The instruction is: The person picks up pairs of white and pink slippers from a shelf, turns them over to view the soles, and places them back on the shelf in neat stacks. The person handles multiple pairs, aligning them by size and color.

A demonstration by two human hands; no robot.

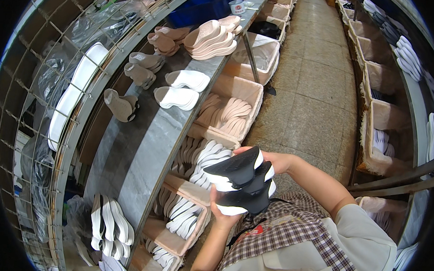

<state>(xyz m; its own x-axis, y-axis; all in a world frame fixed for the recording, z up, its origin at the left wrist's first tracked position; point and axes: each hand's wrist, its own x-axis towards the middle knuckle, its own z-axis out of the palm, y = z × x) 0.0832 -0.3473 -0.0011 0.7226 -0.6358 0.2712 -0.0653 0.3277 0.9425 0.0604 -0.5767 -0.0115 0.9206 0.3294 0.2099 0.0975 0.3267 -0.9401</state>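
Observation:
A small stack of black-and-white shoe soles (244, 174) is held up in front of my chest, their black faces turned partly toward me. My left hand (222, 214) is closed around the lower left end of the stack. At the upper right end, my right hand (276, 161) grips the same stack, its fingers partly behind the soles. Below and to the left of them, white soles (213, 157) fill a lined basket under the bench.
Along the grey bench (143, 144) lie white soles (177, 97), pink-beige soles (209, 41), brown shoe uppers (120, 105) and black-edged white soles (112, 223). A wire grid (38, 77) runs behind the bench. Lined baskets (377, 112) flank the tiled aisle (312, 91).

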